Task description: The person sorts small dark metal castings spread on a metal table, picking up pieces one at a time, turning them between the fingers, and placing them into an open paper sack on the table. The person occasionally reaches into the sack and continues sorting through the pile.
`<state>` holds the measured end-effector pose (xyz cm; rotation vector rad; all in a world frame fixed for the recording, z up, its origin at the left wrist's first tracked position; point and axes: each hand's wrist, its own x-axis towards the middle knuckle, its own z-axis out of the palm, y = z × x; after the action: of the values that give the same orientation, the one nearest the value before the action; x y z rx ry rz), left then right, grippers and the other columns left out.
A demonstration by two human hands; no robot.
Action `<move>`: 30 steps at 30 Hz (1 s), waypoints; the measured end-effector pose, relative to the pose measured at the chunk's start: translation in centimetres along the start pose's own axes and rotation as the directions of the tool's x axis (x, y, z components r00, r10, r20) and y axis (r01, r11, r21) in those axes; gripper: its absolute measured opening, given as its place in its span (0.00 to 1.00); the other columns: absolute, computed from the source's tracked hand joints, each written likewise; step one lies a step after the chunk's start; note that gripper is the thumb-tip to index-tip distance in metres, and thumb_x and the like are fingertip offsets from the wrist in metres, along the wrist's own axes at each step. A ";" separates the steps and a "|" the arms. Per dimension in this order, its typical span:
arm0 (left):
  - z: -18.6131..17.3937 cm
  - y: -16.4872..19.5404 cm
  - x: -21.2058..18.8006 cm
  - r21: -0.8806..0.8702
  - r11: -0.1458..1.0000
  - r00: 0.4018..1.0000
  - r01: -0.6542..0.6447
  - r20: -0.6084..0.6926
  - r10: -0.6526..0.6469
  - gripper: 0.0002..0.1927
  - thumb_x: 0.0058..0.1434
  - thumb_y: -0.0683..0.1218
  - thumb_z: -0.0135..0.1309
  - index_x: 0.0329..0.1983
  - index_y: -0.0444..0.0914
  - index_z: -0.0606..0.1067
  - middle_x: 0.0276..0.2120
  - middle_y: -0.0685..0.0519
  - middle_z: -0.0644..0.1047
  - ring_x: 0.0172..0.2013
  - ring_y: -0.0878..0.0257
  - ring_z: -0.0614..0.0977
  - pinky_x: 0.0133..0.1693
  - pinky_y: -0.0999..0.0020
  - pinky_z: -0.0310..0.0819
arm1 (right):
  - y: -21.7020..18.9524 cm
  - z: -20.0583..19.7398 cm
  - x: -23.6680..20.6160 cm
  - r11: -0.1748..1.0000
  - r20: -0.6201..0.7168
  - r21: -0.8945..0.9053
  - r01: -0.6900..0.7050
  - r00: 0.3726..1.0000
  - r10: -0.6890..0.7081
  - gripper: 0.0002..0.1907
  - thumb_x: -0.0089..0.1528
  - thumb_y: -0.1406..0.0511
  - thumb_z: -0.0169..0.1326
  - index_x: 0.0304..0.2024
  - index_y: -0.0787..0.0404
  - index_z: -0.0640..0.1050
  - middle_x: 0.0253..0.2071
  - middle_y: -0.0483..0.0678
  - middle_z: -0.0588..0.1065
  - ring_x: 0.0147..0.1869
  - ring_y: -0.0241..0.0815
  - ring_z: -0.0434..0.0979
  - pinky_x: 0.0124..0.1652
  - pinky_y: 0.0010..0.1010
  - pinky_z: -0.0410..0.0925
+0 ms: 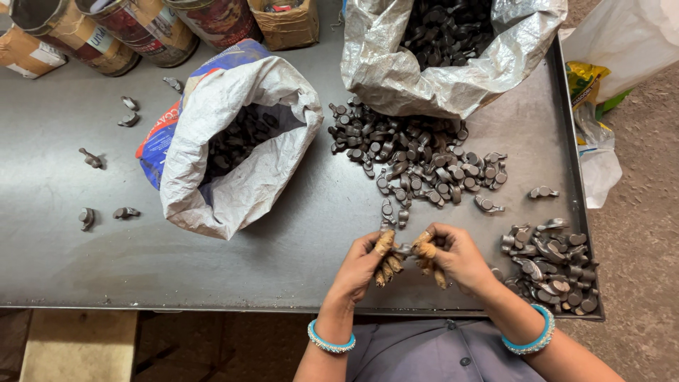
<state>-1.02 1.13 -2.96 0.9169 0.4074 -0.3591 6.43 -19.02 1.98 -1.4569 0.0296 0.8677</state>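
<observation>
Head view. We log two hands at the counter's (297, 247) near edge: left hand (364, 260) and right hand (458, 256), both closed on one small metal part (404, 249) between them. Two open sacks: white sack (233, 141), silver sack (438, 64). Two loose piles: centre pile (417, 159), right-corner pile (555, 265). Six strays (90, 158) left; bare room there.

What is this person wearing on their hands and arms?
Both forearms are bare, with no sleeves showing. Each wrist carries a turquoise bangle: left bangle, right bangle. The fingers of both the left hand and right hand are wrapped in worn, tan cloth strips.
</observation>
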 end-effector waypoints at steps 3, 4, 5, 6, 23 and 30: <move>-0.6 0.8 -0.8 -0.129 0.992 1.000 0.002 -0.010 -0.003 0.15 0.69 0.52 0.52 0.48 0.35 0.77 0.30 0.54 0.79 0.23 0.69 0.77 0.22 0.75 0.70 | -1.3 1.1 -0.5 0.970 0.064 -0.175 0.167 0.985 -0.158 0.08 0.58 0.69 0.62 0.40 0.65 0.82 0.31 0.46 0.79 0.27 0.32 0.77 0.21 0.26 0.69; -0.8 1.1 -1.1 -0.191 0.982 1.000 0.006 -0.006 -0.007 0.16 0.68 0.53 0.52 0.48 0.37 0.77 0.28 0.55 0.79 0.19 0.70 0.76 0.19 0.75 0.67 | -1.8 1.4 -0.6 0.932 0.106 -0.248 0.265 0.964 -0.246 0.09 0.57 0.70 0.64 0.41 0.66 0.83 0.34 0.45 0.79 0.28 0.31 0.77 0.23 0.25 0.70; -0.9 1.4 -1.3 -0.206 0.979 0.999 0.006 -0.036 -0.014 0.17 0.69 0.53 0.52 0.46 0.34 0.76 0.27 0.53 0.79 0.20 0.68 0.77 0.19 0.75 0.67 | -2.2 1.6 -0.5 0.882 0.038 -0.374 0.287 0.955 -0.295 0.11 0.58 0.69 0.64 0.44 0.63 0.83 0.34 0.45 0.79 0.28 0.33 0.77 0.25 0.27 0.70; -1.0 1.6 -1.4 -0.221 0.975 0.998 0.005 -0.066 -0.020 0.18 0.71 0.54 0.52 0.44 0.32 0.75 0.27 0.51 0.78 0.21 0.67 0.77 0.20 0.74 0.67 | -2.7 1.8 -0.2 0.817 -0.024 -0.495 0.294 0.936 -0.351 0.13 0.59 0.68 0.64 0.46 0.60 0.83 0.35 0.45 0.80 0.29 0.35 0.77 0.27 0.29 0.70; -0.6 0.9 0.6 -0.198 0.954 0.846 -0.225 -0.525 0.091 0.19 0.67 0.55 0.57 0.39 0.33 0.76 0.25 0.53 0.78 0.19 0.67 0.76 0.17 0.72 0.66 | -1.7 2.5 2.9 0.309 0.007 -0.911 0.274 0.758 -0.652 0.30 0.51 0.70 0.65 0.56 0.64 0.73 0.40 0.55 0.76 0.47 0.57 0.74 0.47 0.45 0.69; 0.4 0.8 -0.3 0.387 0.858 0.659 -0.338 -0.553 0.510 0.10 0.67 0.44 0.56 0.36 0.31 0.75 0.26 0.53 0.78 0.25 0.70 0.74 0.25 0.70 0.70 | -2.1 1.9 1.8 0.404 -0.028 -0.863 0.303 0.769 -0.639 0.26 0.51 0.70 0.66 0.53 0.60 0.75 0.37 0.50 0.77 0.41 0.50 0.77 0.44 0.40 0.71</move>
<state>-0.81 1.30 -2.04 1.3534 0.7653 0.3833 7.95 -16.23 3.14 -2.3493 -0.6042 0.0340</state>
